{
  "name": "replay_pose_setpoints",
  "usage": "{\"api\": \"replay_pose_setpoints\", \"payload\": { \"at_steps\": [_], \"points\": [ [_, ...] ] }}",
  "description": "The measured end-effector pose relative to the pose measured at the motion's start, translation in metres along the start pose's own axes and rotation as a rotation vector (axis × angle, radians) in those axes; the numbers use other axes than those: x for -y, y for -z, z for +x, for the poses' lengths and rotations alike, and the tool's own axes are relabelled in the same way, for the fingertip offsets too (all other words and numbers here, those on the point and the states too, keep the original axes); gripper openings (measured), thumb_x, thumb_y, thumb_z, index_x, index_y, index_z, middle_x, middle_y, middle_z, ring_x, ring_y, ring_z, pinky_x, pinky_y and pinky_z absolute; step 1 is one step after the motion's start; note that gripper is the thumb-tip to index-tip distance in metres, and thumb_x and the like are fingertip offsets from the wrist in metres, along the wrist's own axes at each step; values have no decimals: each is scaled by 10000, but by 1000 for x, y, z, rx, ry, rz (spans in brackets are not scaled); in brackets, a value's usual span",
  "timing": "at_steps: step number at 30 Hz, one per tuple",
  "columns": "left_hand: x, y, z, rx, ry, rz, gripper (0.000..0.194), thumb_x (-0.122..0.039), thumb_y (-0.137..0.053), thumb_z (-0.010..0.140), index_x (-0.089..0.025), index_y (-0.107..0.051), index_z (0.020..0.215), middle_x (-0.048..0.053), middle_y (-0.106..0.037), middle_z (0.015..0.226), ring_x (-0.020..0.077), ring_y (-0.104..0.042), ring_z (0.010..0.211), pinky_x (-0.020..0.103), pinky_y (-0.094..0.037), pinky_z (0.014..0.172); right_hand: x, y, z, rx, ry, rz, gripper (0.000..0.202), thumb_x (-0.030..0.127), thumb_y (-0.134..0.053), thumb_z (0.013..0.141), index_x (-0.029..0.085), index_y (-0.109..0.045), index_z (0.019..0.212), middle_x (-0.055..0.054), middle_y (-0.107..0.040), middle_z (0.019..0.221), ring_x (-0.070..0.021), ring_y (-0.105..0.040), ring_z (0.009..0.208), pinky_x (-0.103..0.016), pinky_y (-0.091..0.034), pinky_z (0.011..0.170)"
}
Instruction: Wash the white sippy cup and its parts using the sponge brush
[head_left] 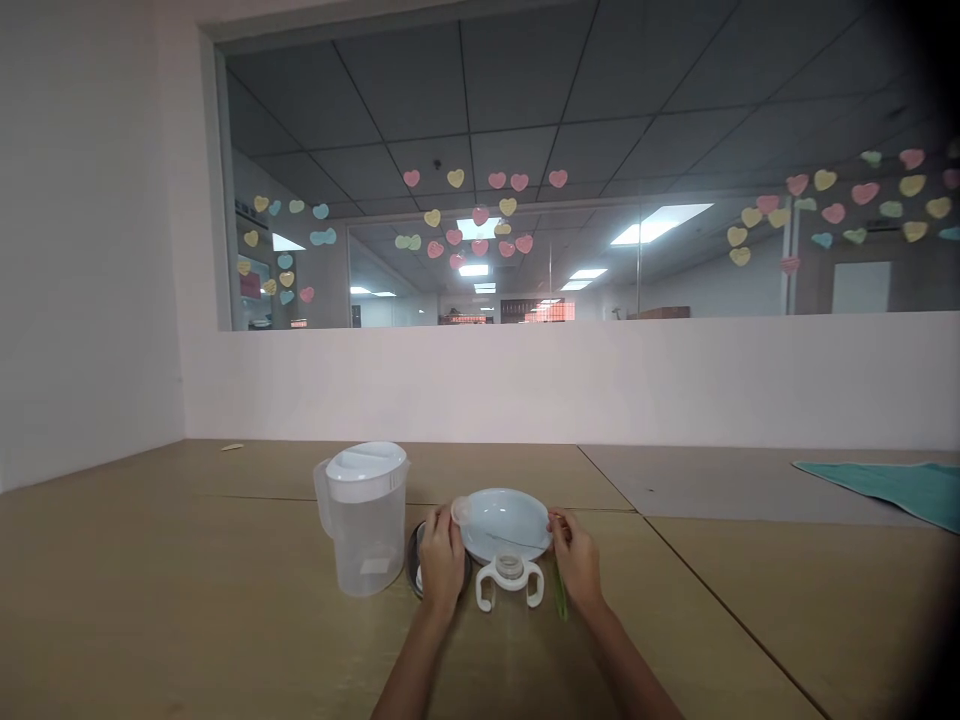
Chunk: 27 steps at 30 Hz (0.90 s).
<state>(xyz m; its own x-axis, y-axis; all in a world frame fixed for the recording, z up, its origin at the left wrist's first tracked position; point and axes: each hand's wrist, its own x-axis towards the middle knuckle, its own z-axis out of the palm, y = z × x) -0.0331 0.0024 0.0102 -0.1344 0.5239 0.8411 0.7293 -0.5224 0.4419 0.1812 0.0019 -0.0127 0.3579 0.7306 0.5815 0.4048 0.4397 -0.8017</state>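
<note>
- curling in at the left rim of a pale blue bowl (510, 512), the left hand (442, 560) had its fingers close together, against a small clear cap (460, 510); whether they gripped the cap, the rim or both, i could not tell.
- the right hand (577, 560) was at the bowl's right rim, thumb and fingers narrowed to a pinch; what was between them was too small to tell.
- the bowl was between the two hands, well in from the far edge of the desk (247, 630), its inside facing the camera; a fine line crossed it, too thin to make out.
- a white two-handled holder (511, 586) with a clear ring at its top was just in front of the bowl, on the side of the desk's near edge.
- a slim green thing (561, 597) was just beneath the right hand, pointing toward the near edge.
- a dark-rimmed round dish (412, 570) was partly hidden by the left hand.
- a clear pitcher (367, 540) with a white lid (367, 462) stood upright beside that dish, its handle toward the desk's left edge.
- a small beige piece (232, 447) lay near the far left corner.
- a teal cloth (896, 487) lay toward the desk's right edge.
</note>
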Motion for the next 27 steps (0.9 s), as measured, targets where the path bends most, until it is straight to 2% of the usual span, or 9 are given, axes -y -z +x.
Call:
{"api": "replay_pose_setpoints", "payload": {
  "at_steps": [6, 9, 11, 15, 18, 20, 24, 27],
  "points": [
    [-5, -18, 0, 96, -34, -220, 227, -193, -413, 829, -186, -617, 927, 63, -622, 944, 190, -583, 910, 328, -457, 827, 0, -8, -2, 111, 69, -77, 417, 505, -411, 812, 171, -652, 878, -67, -668, 741, -161, -566, 514, -261, -435, 534],
    [1, -21, -4, 171, -24, -240, 238, -228, -399, 851, -171, -622, 907, 75, -623, 935, 196, -578, 913, 333, -453, 831, 3, -9, -4, 153, 134, -124, 341, 457, -460, 796, 198, -680, 824, -52, -676, 724, -175, -584, 573, -265, -440, 570],
    [4, -20, -7, 222, -10, -211, 282, -254, -368, 876, -160, -629, 929, 90, -616, 967, 204, -568, 935, 346, -442, 851, 6, -9, -4, 186, 124, -102, 300, 440, -502, 771, 206, -688, 794, -47, -683, 721, -177, -586, 576, -270, -443, 573],
    [7, -14, -11, 350, -43, -124, 336, -246, -346, 885, -168, -626, 1055, 92, -587, 1020, 205, -544, 963, 353, -426, 871, 7, -8, -3, 248, -12, 61, 294, 468, -577, 696, 191, -671, 726, -52, -685, 702, -164, -574, 524, -263, -442, 497],
    [7, -11, -13, 372, -53, -7, 354, -239, -368, 876, -178, -609, 1127, 84, -567, 966, 209, -528, 934, 361, -414, 856, 5, -9, -2, 344, -205, 247, 357, 498, -585, 652, 176, -641, 796, -44, -686, 740, -103, -480, 362, -228, -347, 333],
    [8, -11, -14, 376, -73, 46, 370, -218, -367, 873, -190, -589, 1168, 77, -560, 936, 205, -518, 911, 359, -403, 846, 5, -9, -2, 421, -301, 344, 376, 481, -589, 628, 175, -623, 842, -50, -695, 813, -83, -464, 326, -214, -313, 288],
    [11, -12, -15, 388, -84, 76, 378, -195, -373, 866, -219, -579, 1182, 60, -577, 897, 207, -510, 906, 362, -383, 845, 9, -7, -2, 575, -388, 439, 323, 339, -564, 605, 165, -623, 871, -69, -702, 906, -117, -569, 401, -201, -355, 293],
    [14, -13, -15, 380, -79, 67, 351, -212, -381, 869, -221, -608, 1136, 60, -610, 918, 217, -512, 919, 372, -368, 849, 12, -3, -2, 591, -413, 475, 316, 229, -529, 566, 148, -644, 849, -62, -709, 856, -117, -569, 401, -194, -364, 301]
  ]
}}
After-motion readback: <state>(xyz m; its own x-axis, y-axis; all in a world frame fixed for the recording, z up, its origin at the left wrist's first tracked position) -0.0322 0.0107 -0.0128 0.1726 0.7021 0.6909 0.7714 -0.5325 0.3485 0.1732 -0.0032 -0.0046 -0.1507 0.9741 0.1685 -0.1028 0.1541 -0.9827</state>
